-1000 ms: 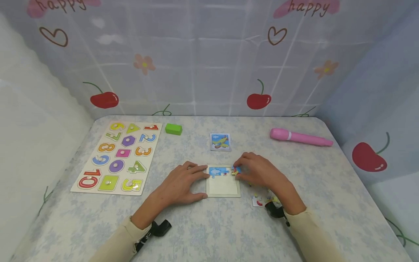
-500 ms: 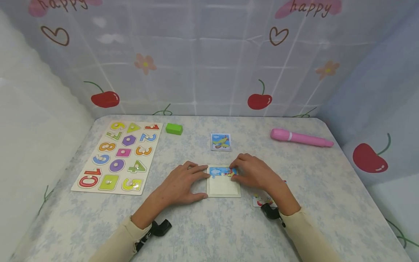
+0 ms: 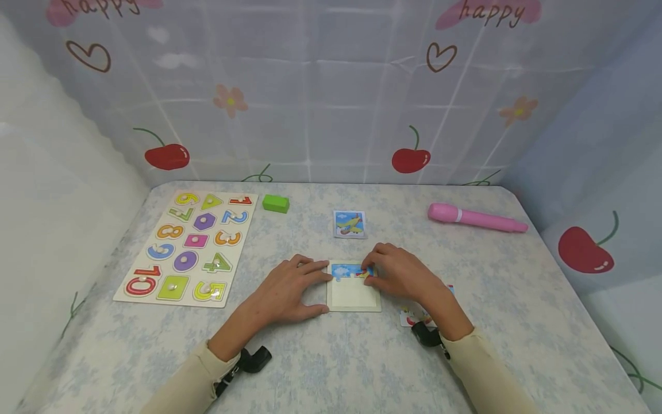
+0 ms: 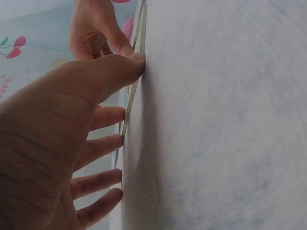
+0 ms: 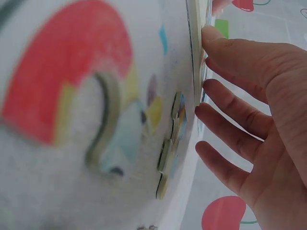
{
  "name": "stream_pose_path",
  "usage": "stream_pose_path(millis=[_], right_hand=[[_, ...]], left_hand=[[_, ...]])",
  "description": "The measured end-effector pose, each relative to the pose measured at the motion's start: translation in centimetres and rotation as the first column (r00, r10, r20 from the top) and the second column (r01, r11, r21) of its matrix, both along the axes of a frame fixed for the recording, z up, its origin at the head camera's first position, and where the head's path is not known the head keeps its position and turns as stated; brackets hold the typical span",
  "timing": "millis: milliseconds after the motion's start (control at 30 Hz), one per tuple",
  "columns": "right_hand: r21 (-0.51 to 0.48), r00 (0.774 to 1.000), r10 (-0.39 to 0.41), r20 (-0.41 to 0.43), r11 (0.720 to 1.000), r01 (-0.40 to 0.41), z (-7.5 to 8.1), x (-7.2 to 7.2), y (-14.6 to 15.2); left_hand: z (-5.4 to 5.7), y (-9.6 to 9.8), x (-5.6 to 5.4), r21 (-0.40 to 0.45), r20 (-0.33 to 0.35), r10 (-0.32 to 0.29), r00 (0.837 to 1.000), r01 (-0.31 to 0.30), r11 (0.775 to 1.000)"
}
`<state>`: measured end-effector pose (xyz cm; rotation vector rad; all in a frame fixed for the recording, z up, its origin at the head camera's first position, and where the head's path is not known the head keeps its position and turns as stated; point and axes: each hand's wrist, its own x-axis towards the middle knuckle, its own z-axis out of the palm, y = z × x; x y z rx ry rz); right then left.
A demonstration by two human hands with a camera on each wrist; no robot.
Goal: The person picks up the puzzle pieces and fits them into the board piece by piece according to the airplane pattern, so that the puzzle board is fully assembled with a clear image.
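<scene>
A small wooden puzzle tray (image 3: 354, 306) lies on the table in front of me, with blue sky pieces (image 3: 345, 271) filling its top row. My left hand (image 3: 322, 287) lies flat beside it, thumb and straight fingers against the tray's left edge (image 4: 132, 100). My right hand (image 3: 369, 275) reaches over the top right corner, its fingertips (image 3: 366, 267) on the piece there. In the right wrist view the right hand (image 5: 249, 96) shows its fingers stretched out, with the thumb touching the tray's edge (image 5: 195, 48). Loose pieces (image 3: 412, 317) lie by my right wrist.
A number peg board (image 3: 186, 247) lies at the left, a green block (image 3: 275, 203) behind it. A plane picture card (image 3: 350, 224) sits beyond the tray. A pink pen (image 3: 476, 218) lies at the back right. Printed curtains wall the table.
My right hand has slid left from the tray's right corner, carrying a piece onto the top row. The left hand has stayed against the tray.
</scene>
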<state>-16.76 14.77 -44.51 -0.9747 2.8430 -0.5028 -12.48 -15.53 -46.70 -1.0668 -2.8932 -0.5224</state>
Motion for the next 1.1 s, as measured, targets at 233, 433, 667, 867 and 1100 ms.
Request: stream_pose_path(millis=[233,433,667,867,1100], right_hand=[[-0.005,0.998,-0.014,0.064,1.000,0.015,0.6,0.0,0.4],[-0.028,0.993,-0.063,0.100,0.997,0.066,1.5,0.3,1.7],[-0.010,0.989,-0.102,0.105,0.995,0.103,1.8,0.8,3.4],[0.023,0.980,-0.149,0.133,0.989,0.147,1.6,1.3,4.6],[0.015,0.982,-0.139,0.130,0.990,0.138,1.2,2.5,6.0]], left_hand=[[0.0,0.1,0.0,-0.006,0.006,0.002,1.000,-0.002,1.000],[0.2,0.1,0.0,-0.010,0.000,-0.004,1.000,0.004,1.000],[-0.1,0.0,0.1,-0.011,-0.006,-0.002,1.000,0.002,1.000],[0.1,0.0,0.2,-0.010,0.001,0.002,1.000,-0.002,1.000],[0.2,0.1,0.3,-0.007,-0.004,-0.002,1.000,0.002,1.000]])
